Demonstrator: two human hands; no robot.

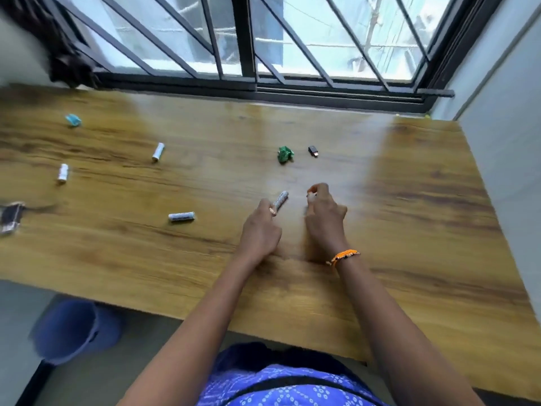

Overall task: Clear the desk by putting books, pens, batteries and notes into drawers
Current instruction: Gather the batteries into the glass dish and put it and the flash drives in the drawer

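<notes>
Left hand (259, 230) pinches a white battery (280, 199) just above the desk (409, 230); right hand (323, 215) pinches something small, too blurred to name. Left to right, three batteries (62, 172) (158, 151) (181, 216) remain loose, then a green crumpled note (284, 154). No drawer in view; I'd judge plenty left.

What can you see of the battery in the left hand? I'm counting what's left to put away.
The white cylindrical battery has grey print along its side and looks plastic-wrapped. It lies tilted, its far end pointing up and right over the wooden desk. The left hand pinches its near end with its fingertips. Whether it touches the desk is unclear.
</notes>
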